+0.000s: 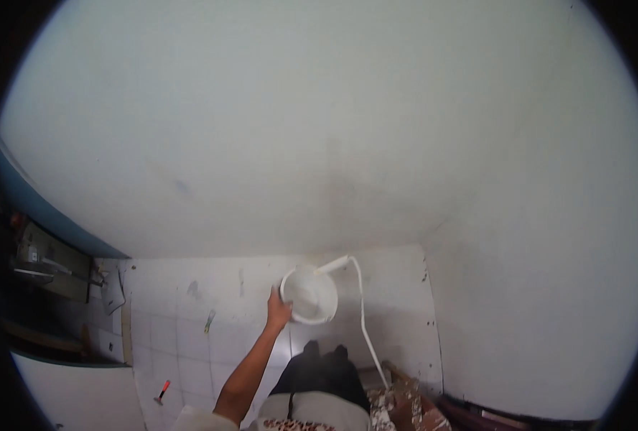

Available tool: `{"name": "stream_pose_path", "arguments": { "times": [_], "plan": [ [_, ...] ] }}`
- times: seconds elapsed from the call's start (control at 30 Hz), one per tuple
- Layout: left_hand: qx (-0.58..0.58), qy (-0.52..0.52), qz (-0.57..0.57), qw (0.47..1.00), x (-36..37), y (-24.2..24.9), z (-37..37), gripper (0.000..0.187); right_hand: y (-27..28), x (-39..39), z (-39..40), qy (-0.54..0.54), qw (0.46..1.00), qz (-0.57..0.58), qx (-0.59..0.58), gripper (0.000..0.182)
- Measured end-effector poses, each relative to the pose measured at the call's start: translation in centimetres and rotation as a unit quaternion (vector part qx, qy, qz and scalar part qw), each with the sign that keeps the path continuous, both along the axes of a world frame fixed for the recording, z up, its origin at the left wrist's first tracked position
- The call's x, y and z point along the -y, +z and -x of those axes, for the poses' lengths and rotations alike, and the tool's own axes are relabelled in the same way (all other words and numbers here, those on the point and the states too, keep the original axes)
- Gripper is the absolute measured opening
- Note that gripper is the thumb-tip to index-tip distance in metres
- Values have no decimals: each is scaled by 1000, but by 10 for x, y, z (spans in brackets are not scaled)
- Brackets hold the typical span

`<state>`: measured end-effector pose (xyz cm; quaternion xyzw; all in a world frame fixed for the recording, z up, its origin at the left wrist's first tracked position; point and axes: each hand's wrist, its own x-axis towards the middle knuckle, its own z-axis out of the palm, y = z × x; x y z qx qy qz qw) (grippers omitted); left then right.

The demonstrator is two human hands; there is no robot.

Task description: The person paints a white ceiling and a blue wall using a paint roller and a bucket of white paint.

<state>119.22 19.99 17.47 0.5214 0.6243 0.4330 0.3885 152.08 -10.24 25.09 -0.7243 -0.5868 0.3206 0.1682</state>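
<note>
My left hand [278, 312] is closed on the left rim of a white bucket [331, 305], which tilts so that its inside shows. A paint roller [334, 266] with a pale sleeve lies across the bucket's upper right rim. From the sleeve its long white bent handle [363, 309] runs down beside the bucket to the lower right. The handle's lower end reaches a paint-spotted piece of wood [405, 406] near my legs. My right hand is out of view.
A brush-like tool [209, 321] and a red-handled hammer [162, 391] lie on the tiled floor [168, 337] to the left. White walls [319, 129] meet in a corner on the right. A doorway with a blue frame [53, 208] and household things stands at far left.
</note>
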Motion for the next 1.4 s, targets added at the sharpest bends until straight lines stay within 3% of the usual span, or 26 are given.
{"name": "stream_pose_path", "arguments": {
  "times": [0.07,0.13,0.27,0.43,0.73,0.83,0.97,1.07,1.13,1.2,1.27,1.4],
  "plan": [
    [0,-5,24,1000,-10,7,-2,56,-21,19,-8,-43,998,-47,-9,14],
    [-10,-16,33,999,-21,13,-4,57,-16,37,-13,-42,999,11,8,11],
    [-24,-41,48,998,-48,18,-4,56,-8,35,-6,-46,999,-24,0,14],
    [-119,-110,69,984,-74,21,-9,51,-27,21,0,-38,997,-55,-28,14],
    [-150,-87,42,984,-91,28,-22,54,-37,-7,7,-32,998,-54,-11,8],
    [-184,-73,66,978,-92,33,-20,57,-30,-18,19,-22,1000,11,-12,8],
    [-267,-90,86,956,-108,17,-27,58,-40,-29,23,-4,999,-29,-23,9],
    [-297,-82,78,948,-109,25,-33,53,-46,-35,20,21,1000,12,3,9],
    [-309,-73,74,945,-110,29,-35,49,-50,-38,22,38,997,22,-60,8],
    [-344,-96,72,931,-118,27,-35,41,-47,-43,23,63,997,7,-41,12],
    [-373,-102,69,920,-121,27,-39,38,-50,-48,17,55,981,31,-186,18],
    [-434,-105,74,892,-125,29,-46,32,-58,-57,10,52,970,64,-228,23]
  ]
}}
